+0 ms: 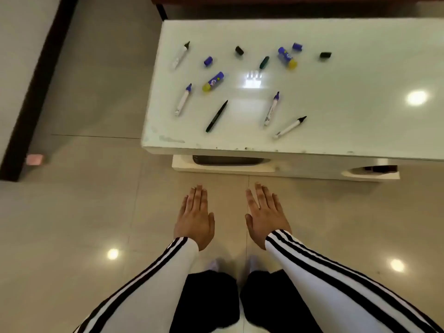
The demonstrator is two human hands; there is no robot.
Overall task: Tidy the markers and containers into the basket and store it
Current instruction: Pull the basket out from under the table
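Left hand (194,217) and right hand (266,215) are hovering side by side, palms down, fingers straight and close together, holding nothing. Both are stopping short of the near edge of the table (360,75). Markers (271,108) are lying scattered across the left half of the table top. Two blue containers (213,81) with yellow ends are lying on their sides among them. Loose caps (208,61) are lying toward the table's far side.

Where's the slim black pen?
Head view, front-left of the white table: the black pen lies between the left blue-tipped marker and the right blue-tipped marker.
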